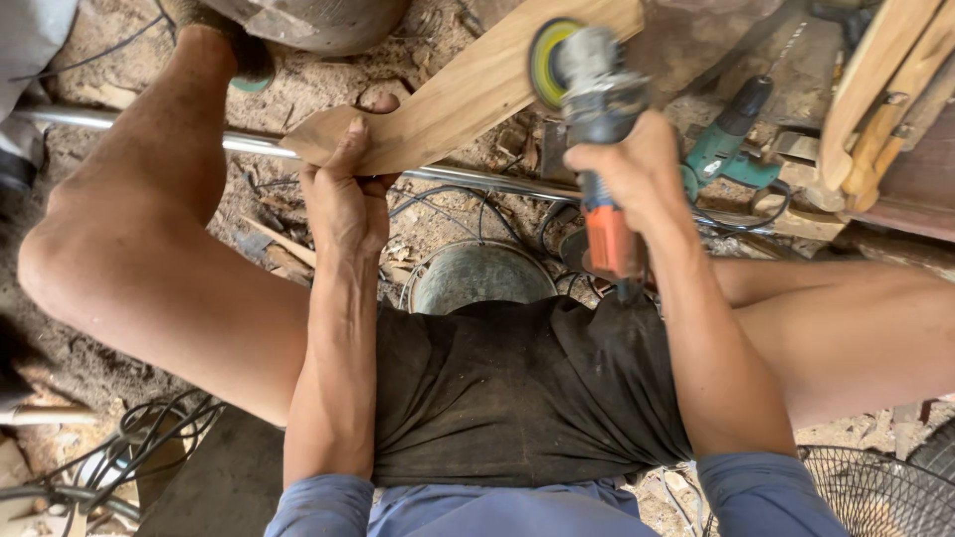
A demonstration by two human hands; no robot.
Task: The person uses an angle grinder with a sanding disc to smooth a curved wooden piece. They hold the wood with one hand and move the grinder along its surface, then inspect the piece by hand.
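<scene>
- Plank [468,94]: slants from upper right down to its shaped near end, resting across a metal pipe [249,144]; best kept braced there.
- Left hand [343,194]: clenched on the plank's near end.
- Right hand [627,174]: gripping the grinder [597,109], its disc [545,62] at the plank's edge; light, even pressure seems wise.

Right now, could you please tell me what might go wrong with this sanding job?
1. The left hand grips the wooden board by its end, one-handed; it could twist under the angle grinder.
2. The right hand holds the grinder over bare legs; a slip could injure them.
3. Loose cables underneath might snag.
</scene>
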